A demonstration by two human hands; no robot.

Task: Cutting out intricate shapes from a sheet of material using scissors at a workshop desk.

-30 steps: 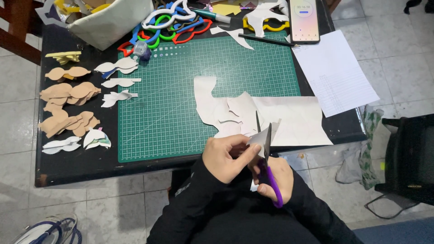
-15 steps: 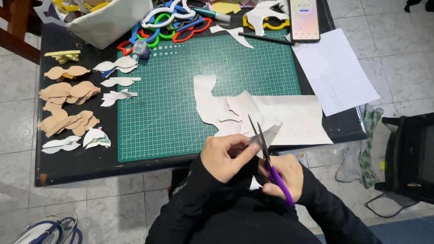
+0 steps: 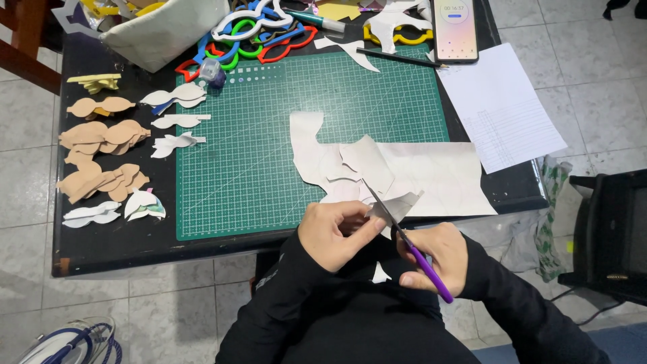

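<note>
My left hand [image 3: 337, 232] pinches a small grey-white paper piece [image 3: 397, 205] just over the near edge of the green cutting mat [image 3: 269, 135]. My right hand [image 3: 435, 259] grips purple-handled scissors [image 3: 404, 239]; their blades are parted around the paper piece and point up and to the left. A larger cut sheet of pale paper [image 3: 431, 178] with loose offcuts lies on the mat and table just beyond both hands. A small white scrap [image 3: 379, 274] rests on my dark clothing.
Brown and white cut-out shapes [image 3: 101, 162] lie in rows on the left of the black table [image 3: 101, 246]. Coloured plastic templates [image 3: 249, 30], a cloth bag [image 3: 162, 30], a pencil [image 3: 397, 58], a phone [image 3: 453, 27] and a lined sheet [image 3: 502, 108] sit further back. A dark chair [image 3: 613, 229] stands at right.
The scissors have opened and swung their tips from upright to the upper left along the paper piece. My left hand has turned the piece slightly. My right hand has dropped a little.
</note>
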